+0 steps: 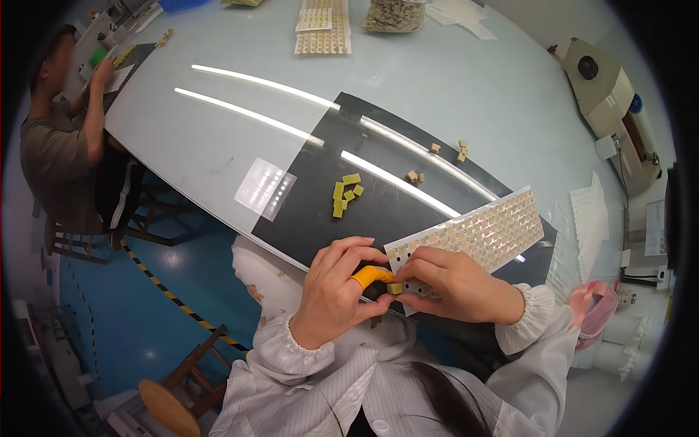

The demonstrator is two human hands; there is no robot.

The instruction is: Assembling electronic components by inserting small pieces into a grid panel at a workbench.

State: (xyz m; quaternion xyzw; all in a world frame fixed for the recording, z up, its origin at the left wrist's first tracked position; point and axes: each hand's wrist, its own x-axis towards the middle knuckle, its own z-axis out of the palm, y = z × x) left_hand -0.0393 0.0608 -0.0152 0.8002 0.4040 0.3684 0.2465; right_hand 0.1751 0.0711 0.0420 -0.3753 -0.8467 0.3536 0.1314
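Note:
My left hand (pixel 336 290) is closed at the near edge of the black mat, with an orange finger cot (pixel 370 276) on one finger. It grips a small yellow-green block (pixel 394 288) at its fingertips. My right hand (pixel 460 288) comes from the right, its thumb and fingers pinched together against the block's right side; whatever they pinch is hidden. Under and beyond the right hand lies a white sheet (pixel 502 229) with rows of small pale, shiny pieces, its near-left corner next to the block.
Several yellow-green blocks (pixel 339 195) and a few tan blocks (pixel 413 176) lie on the black mat (pixel 306 211). A clear printed sheet (pixel 263 188) overlaps its left edge. Farther back are a bag of small blocks (pixel 394 16) and more sheets (pixel 322 40). A person (pixel 65 138) works at left.

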